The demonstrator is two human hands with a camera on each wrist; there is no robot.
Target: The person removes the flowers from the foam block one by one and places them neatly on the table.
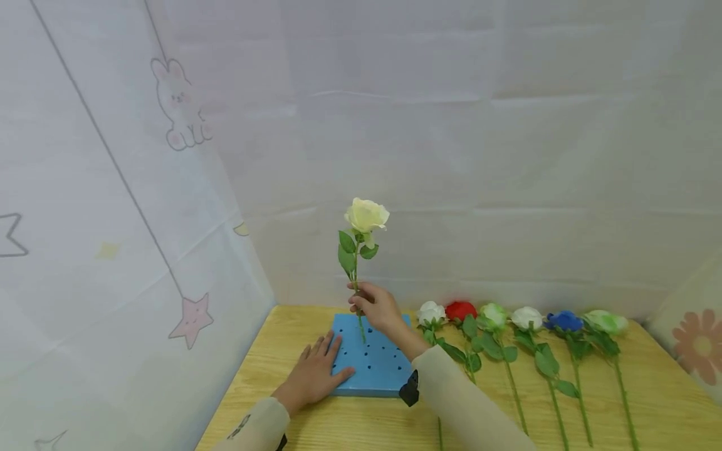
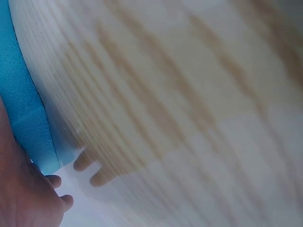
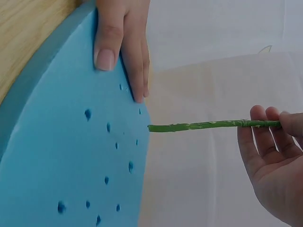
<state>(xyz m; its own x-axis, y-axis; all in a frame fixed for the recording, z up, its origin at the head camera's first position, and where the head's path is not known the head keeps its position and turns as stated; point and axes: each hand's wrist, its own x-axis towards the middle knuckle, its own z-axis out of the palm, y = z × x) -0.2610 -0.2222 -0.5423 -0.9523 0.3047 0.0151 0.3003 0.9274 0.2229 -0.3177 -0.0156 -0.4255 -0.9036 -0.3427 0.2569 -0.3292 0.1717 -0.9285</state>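
Observation:
My right hand pinches the green stem of a pale yellow rose between thumb and fingers, blossom up, over a blue foam board. In the right wrist view the lower end of the stem points at the board's surface, close to its far part. Small dark holes dot the top of the board. My left hand rests with spread, straight fingers on the board's left edge; the thumb lies on top of it. The left wrist view shows only part of that hand beside the board's blue side.
To the right several roses lie in a row on the wooden table: a red rose, a blue rose, and white and pale green ones, stems toward me. A white cloth wall stands close behind, another along the left.

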